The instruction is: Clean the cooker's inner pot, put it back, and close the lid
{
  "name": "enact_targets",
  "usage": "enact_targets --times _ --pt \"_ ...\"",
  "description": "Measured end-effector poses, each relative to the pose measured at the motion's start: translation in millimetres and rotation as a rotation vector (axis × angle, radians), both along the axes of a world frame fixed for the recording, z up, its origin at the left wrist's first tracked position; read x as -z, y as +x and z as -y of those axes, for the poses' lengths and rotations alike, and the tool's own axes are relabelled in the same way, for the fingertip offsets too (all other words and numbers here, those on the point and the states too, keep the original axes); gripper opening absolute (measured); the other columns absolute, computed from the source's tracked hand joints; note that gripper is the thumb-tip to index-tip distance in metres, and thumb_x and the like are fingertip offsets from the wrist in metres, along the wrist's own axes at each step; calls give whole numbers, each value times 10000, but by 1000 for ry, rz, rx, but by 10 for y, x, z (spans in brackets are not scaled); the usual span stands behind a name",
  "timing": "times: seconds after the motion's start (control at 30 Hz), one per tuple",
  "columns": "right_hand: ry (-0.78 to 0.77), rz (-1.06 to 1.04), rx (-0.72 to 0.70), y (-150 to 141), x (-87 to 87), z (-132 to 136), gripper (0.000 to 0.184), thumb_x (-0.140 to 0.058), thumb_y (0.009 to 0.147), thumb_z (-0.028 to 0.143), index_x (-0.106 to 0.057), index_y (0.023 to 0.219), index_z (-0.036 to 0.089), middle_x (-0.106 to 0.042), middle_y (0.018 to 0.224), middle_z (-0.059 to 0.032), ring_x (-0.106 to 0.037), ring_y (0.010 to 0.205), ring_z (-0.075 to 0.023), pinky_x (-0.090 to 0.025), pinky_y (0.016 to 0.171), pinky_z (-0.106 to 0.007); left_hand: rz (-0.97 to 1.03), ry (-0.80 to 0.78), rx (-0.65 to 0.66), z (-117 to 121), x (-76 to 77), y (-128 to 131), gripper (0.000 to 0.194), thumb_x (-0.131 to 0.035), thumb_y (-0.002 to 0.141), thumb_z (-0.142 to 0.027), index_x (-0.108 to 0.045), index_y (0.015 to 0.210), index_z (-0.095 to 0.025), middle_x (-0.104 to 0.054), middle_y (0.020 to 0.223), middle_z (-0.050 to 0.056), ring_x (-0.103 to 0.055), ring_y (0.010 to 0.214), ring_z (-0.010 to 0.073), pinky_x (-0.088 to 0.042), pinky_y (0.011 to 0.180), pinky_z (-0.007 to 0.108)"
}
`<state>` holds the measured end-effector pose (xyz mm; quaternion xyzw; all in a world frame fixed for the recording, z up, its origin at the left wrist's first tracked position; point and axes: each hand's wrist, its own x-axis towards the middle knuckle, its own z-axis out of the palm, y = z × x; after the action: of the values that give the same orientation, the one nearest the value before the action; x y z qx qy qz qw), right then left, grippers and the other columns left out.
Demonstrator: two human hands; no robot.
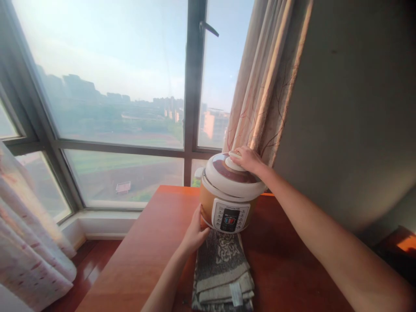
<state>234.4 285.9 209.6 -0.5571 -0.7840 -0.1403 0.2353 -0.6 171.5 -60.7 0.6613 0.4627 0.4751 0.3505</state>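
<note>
An electric cooker (227, 203) with an orange body, a white control panel and a white lid stands on a reddish wooden table (143, 255), near its far edge by the window. My right hand (247, 159) is closed over the knob on top of the lid. My left hand (196, 232) presses flat against the cooker's lower left side, fingers together. A folded grey patterned cloth (222, 271) lies on the table just in front of the cooker.
A large window with a dark frame (191, 108) fills the view behind the table. A beige curtain (263, 82) hangs right behind the cooker, next to a grey wall (351, 112). Another light curtain (29, 234) hangs at the left above a wooden floor.
</note>
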Motion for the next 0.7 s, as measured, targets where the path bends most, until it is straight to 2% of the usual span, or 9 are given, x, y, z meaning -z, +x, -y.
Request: enact_targets --times 0.23,0.43,0.7 --pt "-44 28 20 -98 27 -71 418 -554 932 526 -723 1086 176 -694 1086 -115 -648 1022 -247 -446 835 -274 -8 23 -9 -20 40 1 939 -604 750 -148 -163 1579 -188 -189 1656 144 -255 1483 346 -304 1169 487" --pt "-69 51 25 -143 57 -32 428 -541 934 545 -717 1081 185 -690 1109 -122 -652 1008 -255 -457 811 -275 2 63 -35 -9 33 12 952 -632 717 -175 -216 1573 -208 -237 1647 130 -341 1438 360 -302 1174 492" --pt "-117 79 32 -183 70 -67 465 -544 923 571 -708 1115 182 -688 1127 -124 -660 995 -261 -473 783 -275 -28 76 -34 -11 44 3 972 -633 717 -159 -188 1580 -205 -225 1650 132 -252 1484 352 -275 1187 497"
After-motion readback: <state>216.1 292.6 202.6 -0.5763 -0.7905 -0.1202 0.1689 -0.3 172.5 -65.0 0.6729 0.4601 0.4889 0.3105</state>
